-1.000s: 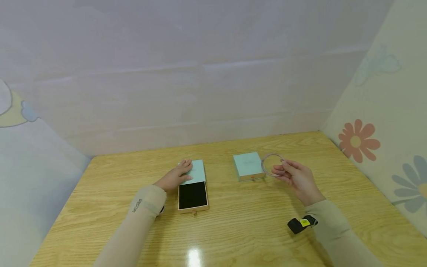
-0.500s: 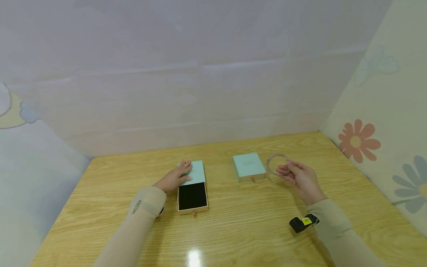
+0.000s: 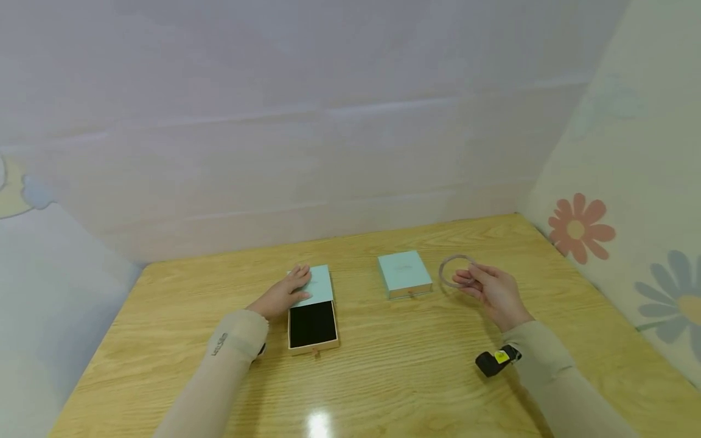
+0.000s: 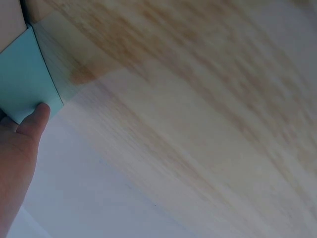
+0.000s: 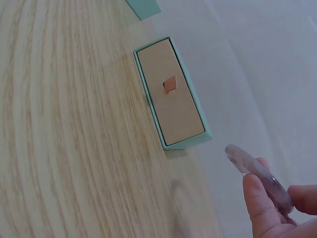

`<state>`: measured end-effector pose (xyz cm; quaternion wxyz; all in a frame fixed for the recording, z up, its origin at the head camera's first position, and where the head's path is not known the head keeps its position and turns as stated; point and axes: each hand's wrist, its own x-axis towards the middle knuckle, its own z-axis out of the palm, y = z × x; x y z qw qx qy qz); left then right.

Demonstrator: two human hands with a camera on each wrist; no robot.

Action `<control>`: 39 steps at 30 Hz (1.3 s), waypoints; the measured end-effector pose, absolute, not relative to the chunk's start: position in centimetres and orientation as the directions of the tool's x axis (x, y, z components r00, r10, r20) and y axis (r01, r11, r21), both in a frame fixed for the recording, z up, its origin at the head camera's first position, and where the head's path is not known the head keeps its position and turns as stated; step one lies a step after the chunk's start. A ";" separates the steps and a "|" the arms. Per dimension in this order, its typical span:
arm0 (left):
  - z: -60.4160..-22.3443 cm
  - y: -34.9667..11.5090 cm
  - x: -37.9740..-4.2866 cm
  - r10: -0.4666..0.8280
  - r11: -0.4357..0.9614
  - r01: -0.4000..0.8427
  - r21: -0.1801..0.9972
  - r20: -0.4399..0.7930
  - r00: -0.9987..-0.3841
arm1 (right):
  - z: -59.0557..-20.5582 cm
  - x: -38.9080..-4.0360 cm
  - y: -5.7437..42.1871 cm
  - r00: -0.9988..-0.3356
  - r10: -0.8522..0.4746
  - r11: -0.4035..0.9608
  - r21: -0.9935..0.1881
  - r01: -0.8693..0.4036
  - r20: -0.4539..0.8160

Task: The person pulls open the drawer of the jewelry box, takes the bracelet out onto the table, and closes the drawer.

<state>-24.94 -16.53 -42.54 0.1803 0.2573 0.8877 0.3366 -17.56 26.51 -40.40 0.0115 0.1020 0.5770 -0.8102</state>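
In the head view, the closed box [image 3: 405,274] on the desk [image 3: 383,377] is the landmark. Just right of it, the right hand [image 3: 495,295] pinches a clear ring [image 3: 440,274], held up with its round face showing. Left of it, apart, lies the drawer [image 3: 313,325], pulled out from its sleeve [image 3: 320,283] on the near side. The closed box therefore lies between ring and drawer; the left hand is the nearer one to the drawer, resting on the sleeve with fingers laid out, holding nothing visible.

In the left wrist view, a thumb touches the sleeve; the other fingers are mostly hidden.

In the right wrist view, the ring appears nearly edge-on between thumb and fingers, tilted, just beside the closed box's corner.
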 end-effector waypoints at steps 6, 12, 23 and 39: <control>-42.4 -16.4 -25.0 0.587 0.636 0.350 0.688 -0.137 -0.798 | -40.5 -17.8 26.8 -0.972 0.104 -0.321 -0.933 0.166 -0.209; -42.4 -16.4 -25.0 0.586 0.638 0.350 0.686 -0.137 -0.799 | -40.8 -18.4 27.0 -0.965 0.101 -0.293 -0.934 0.205 -0.244; -42.3 -16.5 -24.8 0.583 0.634 0.346 0.692 -0.133 -0.802 | -41.5 -19.3 27.1 -0.953 0.094 -0.272 -0.929 0.252 -0.286; -42.7 -16.6 -24.9 0.590 0.618 0.348 0.705 -0.124 -0.798 | -41.8 -20.3 27.6 -0.957 0.069 -0.172 -0.948 0.266 -0.281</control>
